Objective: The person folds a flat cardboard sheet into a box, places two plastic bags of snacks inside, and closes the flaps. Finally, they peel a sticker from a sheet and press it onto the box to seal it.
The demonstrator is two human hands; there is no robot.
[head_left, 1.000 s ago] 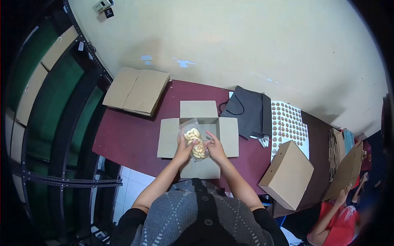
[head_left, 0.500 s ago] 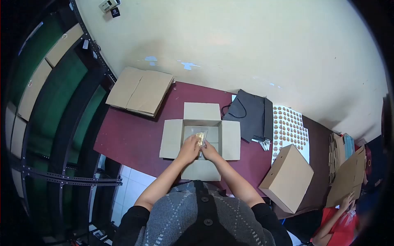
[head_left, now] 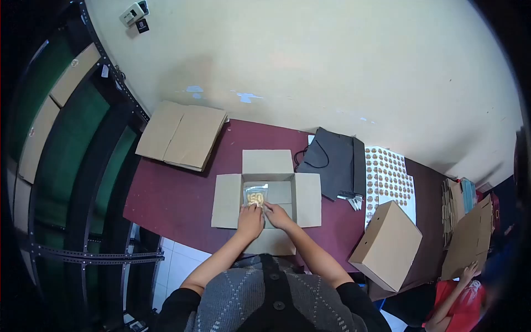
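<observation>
Now the snack bag (head_left: 255,196) lies boxed just beyond both grips.

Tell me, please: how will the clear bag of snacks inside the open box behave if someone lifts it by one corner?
The clear bag is thin plastic film, so it would probably sag. Its pale curled pieces look loose and may slide downward. They seem puffed, so likely light but crushable under the left hand and right hand.

Maroon table (head_left: 177,188) — boxes (head_left: 267,191), black bag (head_left: 337,160)
</observation>
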